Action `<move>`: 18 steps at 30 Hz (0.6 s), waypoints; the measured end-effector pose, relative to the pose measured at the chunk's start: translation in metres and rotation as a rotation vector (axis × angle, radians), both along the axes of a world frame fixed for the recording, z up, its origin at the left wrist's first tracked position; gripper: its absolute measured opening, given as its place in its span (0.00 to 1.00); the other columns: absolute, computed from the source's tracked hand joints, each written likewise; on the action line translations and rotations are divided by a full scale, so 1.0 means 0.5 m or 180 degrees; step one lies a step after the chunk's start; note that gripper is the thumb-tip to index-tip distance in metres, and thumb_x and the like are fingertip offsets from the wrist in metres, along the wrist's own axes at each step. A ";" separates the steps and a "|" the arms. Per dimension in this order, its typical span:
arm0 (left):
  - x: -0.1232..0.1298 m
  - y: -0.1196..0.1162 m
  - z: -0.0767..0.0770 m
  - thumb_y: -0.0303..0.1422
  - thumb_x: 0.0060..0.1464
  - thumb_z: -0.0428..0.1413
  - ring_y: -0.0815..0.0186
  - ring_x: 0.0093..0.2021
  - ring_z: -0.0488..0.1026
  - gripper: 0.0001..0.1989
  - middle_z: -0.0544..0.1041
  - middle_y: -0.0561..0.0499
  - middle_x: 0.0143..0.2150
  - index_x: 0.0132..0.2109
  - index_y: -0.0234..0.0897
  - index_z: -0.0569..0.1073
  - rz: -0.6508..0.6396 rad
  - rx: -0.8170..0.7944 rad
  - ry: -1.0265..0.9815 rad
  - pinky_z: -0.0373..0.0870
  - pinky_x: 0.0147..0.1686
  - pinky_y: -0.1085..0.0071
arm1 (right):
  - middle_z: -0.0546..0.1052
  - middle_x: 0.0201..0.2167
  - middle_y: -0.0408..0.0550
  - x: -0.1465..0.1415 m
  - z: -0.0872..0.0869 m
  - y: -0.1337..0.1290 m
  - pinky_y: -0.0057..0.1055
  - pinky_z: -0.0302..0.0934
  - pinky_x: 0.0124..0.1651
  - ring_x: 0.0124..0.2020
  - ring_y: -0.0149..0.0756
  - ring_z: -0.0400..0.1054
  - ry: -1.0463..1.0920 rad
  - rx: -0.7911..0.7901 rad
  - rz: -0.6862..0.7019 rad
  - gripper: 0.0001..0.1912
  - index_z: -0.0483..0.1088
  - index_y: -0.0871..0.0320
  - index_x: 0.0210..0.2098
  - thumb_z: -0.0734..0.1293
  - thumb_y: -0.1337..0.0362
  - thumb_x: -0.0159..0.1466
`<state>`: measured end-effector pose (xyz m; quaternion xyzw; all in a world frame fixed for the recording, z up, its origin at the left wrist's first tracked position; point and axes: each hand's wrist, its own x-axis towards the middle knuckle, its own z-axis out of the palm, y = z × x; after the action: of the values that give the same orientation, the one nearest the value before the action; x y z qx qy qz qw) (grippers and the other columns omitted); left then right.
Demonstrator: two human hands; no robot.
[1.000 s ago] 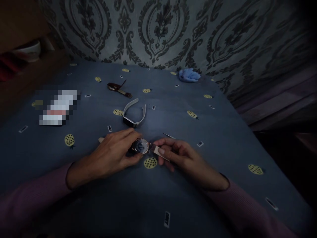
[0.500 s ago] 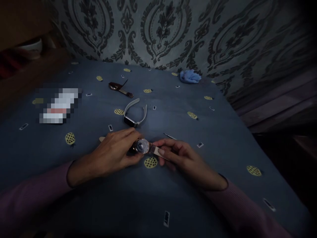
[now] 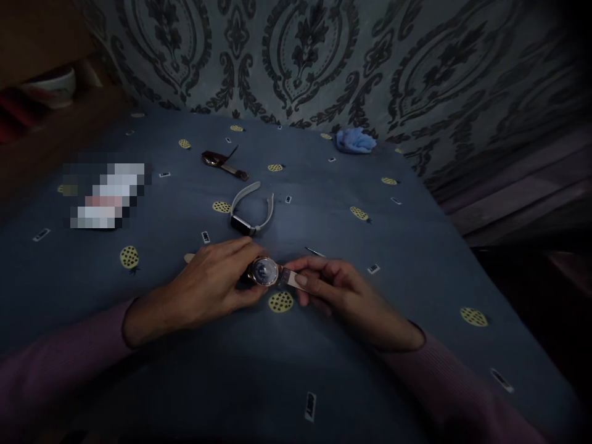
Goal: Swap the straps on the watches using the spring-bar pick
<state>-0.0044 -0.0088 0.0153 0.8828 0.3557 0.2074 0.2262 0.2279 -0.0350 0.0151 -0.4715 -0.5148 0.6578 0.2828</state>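
Observation:
Between my two hands lies a wristwatch point(image 3: 265, 271) with a round, gold-rimmed case. My left hand point(image 3: 208, 283) grips the case from the left, its fingers along the top and the thumb below. From under that hand pokes the rounded pale end of a strap. My right hand point(image 3: 335, 287) pinches the pale strap point(image 3: 295, 279) on the right side of the case, thumb on top. Just above my right hand, the tip of a thin metal tool point(image 3: 314, 251) shows; the hand covers the rest. A smartwatch point(image 3: 243, 225) with a light band rests beyond my left hand.
Farther back on the blue patterned tablecloth point(image 3: 319, 185) lies another watch point(image 3: 213, 159) with a brown strap. A crumpled blue cloth point(image 3: 355, 141) sits by the wall. At the left is a blurred-out flat object point(image 3: 111, 197). A bowl point(image 3: 55, 87) stands on a shelf at far left.
Hardly anything differs. The view has shifted very slightly, and both hands keep the same hold on the wristwatch.

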 end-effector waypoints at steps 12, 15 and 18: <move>0.002 0.000 0.005 0.30 0.59 0.57 0.67 0.33 0.72 0.05 0.74 0.54 0.36 0.43 0.37 0.71 -0.0012 -0.0031 -0.0009 0.67 0.32 0.72 | 0.71 0.22 0.40 0.002 -0.003 0.001 0.25 0.46 0.21 0.19 0.24 0.53 -0.0036 0.0057 0.0085 0.14 0.76 0.60 0.45 0.68 0.57 0.66; 0.001 0.001 0.004 0.30 0.59 0.57 0.68 0.33 0.72 0.05 0.73 0.54 0.36 0.42 0.36 0.71 -0.0018 -0.0003 -0.0046 0.67 0.32 0.72 | 0.71 0.22 0.40 0.002 -0.004 0.002 0.25 0.46 0.21 0.19 0.24 0.54 -0.0024 0.0064 0.0085 0.14 0.76 0.60 0.46 0.68 0.58 0.66; 0.000 0.000 0.002 0.30 0.59 0.57 0.68 0.33 0.72 0.05 0.73 0.54 0.36 0.42 0.36 0.71 -0.0033 0.0022 -0.0071 0.66 0.32 0.72 | 0.71 0.21 0.40 0.001 -0.001 0.003 0.25 0.46 0.21 0.19 0.24 0.54 -0.0076 0.0055 0.0076 0.14 0.76 0.61 0.45 0.68 0.57 0.66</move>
<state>-0.0045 -0.0088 0.0162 0.8830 0.3479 0.2173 0.2282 0.2283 -0.0334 0.0146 -0.4706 -0.5294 0.6510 0.2728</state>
